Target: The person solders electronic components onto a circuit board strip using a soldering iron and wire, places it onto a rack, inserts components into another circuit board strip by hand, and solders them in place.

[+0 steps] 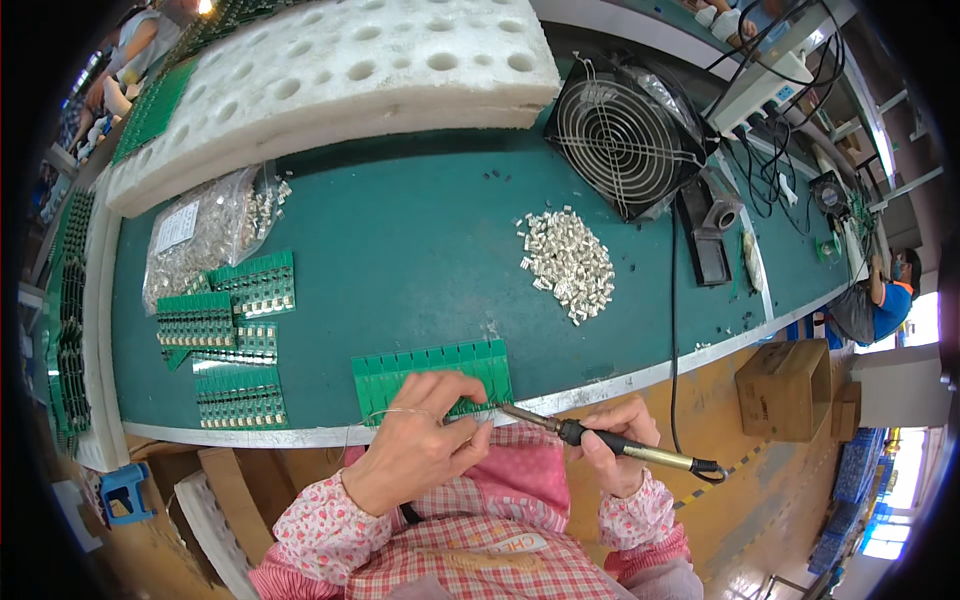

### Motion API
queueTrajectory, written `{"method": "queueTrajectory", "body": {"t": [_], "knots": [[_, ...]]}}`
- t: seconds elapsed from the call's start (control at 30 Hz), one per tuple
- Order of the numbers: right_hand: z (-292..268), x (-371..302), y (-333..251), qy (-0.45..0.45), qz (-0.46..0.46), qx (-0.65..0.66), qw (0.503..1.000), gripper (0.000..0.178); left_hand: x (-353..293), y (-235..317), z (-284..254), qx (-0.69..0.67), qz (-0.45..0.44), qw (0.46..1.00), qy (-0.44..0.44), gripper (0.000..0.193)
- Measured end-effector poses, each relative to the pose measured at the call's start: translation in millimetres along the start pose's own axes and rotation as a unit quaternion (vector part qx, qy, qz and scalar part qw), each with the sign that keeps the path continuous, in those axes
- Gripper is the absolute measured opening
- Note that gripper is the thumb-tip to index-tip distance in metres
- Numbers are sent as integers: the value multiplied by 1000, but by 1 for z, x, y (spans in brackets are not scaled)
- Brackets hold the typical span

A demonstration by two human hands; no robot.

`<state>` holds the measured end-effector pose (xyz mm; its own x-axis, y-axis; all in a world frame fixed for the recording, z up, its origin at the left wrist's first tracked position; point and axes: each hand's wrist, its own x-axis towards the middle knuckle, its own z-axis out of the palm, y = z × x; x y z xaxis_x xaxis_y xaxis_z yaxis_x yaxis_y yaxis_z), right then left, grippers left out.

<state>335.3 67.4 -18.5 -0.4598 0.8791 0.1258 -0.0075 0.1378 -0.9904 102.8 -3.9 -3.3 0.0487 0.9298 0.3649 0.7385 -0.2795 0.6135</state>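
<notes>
A green circuit board panel [430,362] lies at the table's front edge, marked off in narrow strips. Over its near edge, my left hand [420,440] is closed in a pinch on a thin solder wire [385,412], whose loose length trails off to the left. My right hand [622,440] grips a soldering iron [640,452] by its dark handle. The iron's tip points left and meets the board's near right edge, close to my left fingertips. Whether tip and wire touch is too small to tell.
A heap of small metal parts [567,262] lies beyond the board. Boards with parts [240,325] and a plastic bag [205,235] are on the left. White foam [340,70] borders the back; a fan [625,135] and iron stand [705,235] sit right. The iron's cord [674,330] crosses the edge.
</notes>
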Motion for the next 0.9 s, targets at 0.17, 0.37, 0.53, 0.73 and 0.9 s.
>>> {"method": "queueTrajectory", "body": {"t": [0.17, 0.37, 0.53, 0.73, 0.9], "knots": [[3, -3, -3, -4, -6, -4, 1000, 15, -4, 1, 1, -14, -8, 1000, -7, 13], [7, -2, -5, 3, -14, 1, 1000, 15, -3, 1, 1, 4, 0, 1000, 0, 10], [9, 1, 0, 16, -83, -53, 995, 16, -1, -6, -1, -1, 4, 1000, -6, 11], [9, -2, -13, 46, -213, -130, 967, 26, -9, 15, -16, 30, 84, 996, 32, 19], [32, 12, -42, -119, -295, -329, 889, 33, -16, 25, -15, 52, 154, 986, 40, 20]]}}
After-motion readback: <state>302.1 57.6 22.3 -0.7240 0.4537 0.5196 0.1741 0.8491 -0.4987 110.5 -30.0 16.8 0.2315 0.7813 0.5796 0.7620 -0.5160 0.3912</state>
